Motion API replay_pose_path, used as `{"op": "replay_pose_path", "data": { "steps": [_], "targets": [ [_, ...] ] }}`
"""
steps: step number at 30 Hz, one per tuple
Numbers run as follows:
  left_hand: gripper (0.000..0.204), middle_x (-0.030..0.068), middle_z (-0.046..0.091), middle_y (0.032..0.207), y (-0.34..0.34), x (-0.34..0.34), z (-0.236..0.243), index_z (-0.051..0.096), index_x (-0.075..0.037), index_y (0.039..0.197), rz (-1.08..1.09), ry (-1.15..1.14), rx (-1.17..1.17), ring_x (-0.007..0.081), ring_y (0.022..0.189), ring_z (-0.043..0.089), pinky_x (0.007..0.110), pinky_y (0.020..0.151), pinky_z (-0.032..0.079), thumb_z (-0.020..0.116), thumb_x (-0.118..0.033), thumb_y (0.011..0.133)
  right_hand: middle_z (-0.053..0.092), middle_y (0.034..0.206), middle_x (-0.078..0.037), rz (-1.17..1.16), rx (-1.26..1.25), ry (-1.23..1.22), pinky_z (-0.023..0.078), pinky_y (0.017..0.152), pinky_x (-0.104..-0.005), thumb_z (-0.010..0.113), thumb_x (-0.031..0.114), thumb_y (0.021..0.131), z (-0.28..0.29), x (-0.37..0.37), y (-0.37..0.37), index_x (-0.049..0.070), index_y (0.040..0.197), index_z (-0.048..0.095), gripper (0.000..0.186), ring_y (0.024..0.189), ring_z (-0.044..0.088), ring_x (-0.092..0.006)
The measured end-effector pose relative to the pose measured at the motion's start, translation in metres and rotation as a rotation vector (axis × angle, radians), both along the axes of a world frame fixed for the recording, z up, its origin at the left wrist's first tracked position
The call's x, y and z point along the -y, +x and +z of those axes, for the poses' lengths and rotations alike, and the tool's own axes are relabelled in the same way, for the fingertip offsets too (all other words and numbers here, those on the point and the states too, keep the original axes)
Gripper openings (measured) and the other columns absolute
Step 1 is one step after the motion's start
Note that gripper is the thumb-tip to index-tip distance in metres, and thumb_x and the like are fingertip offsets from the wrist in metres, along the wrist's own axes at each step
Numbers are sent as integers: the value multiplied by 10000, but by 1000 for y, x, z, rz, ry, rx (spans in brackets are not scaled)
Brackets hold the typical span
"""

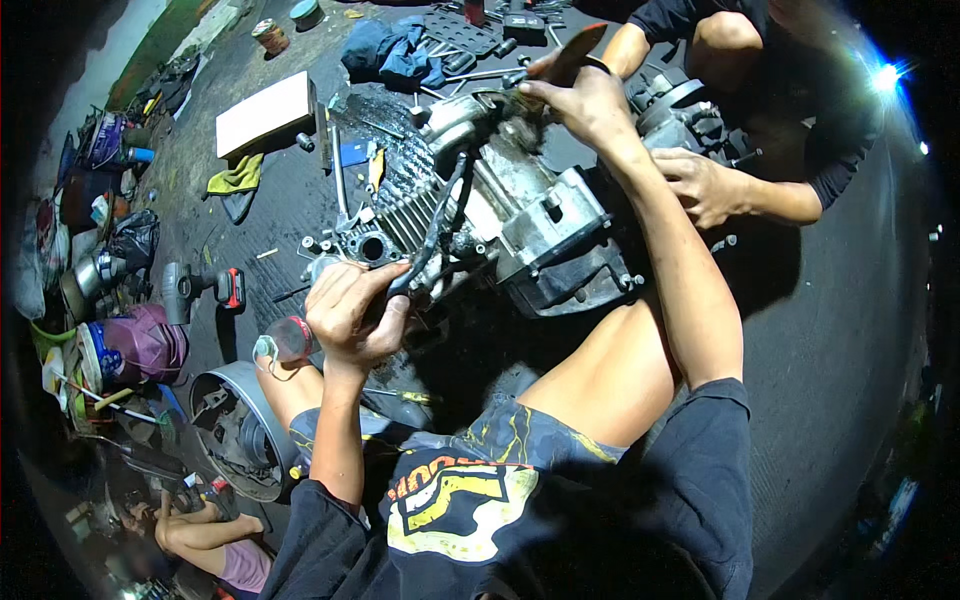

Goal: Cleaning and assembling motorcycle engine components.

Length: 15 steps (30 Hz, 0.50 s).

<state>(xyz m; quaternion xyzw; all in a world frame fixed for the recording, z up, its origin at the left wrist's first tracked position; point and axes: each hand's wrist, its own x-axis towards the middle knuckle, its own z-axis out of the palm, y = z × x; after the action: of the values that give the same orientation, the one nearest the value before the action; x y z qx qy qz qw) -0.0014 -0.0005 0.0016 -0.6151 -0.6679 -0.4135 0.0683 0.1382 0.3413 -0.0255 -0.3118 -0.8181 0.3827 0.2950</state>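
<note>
Currently, the engine (552,232) sits on the dark floor (830,370) just in front of the person, its finned end toward the left hand (352,312). That hand is curled nearly closed, with a black hose (434,236) between thumb and fingers at the engine's near-left end. The right hand (592,108) is closed around a brush (568,58) at the far side, its dark bristles over the engine's casing; whether they touch is hard to tell. Beyond, a co-worker's hand (706,186) is beside a second engine (682,108). Leftward lie a white box (262,114), a yellow-and-grey cloth (234,176) and a cordless power tool (198,290), with a clear bottle (288,340) near the person's knee.
</note>
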Motion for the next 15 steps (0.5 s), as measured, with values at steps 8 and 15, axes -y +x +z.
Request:
{"op": "replay_pose_path", "data": {
  "steps": [8,15],
  "targets": [
    [319,103,637,727,4,-3,-4,784,-47,940,6,22,-26,283,701,623,374,720,512,714,-58,629,756,966,-81,214,-10,268,527,862,-334,817,343,813,7,13,8,145,1000,778,275,950,717,-246],
    [296,111,662,745,7,-2,-1,785,-53,938,45,-23,-27,283,707,630,370,713,512,725,-72,649,773,974,-107,97,-109,240,572,850,-370,772,382,863,23,25,1,132,1003,797,287,898,750,-243]
  ]
}}
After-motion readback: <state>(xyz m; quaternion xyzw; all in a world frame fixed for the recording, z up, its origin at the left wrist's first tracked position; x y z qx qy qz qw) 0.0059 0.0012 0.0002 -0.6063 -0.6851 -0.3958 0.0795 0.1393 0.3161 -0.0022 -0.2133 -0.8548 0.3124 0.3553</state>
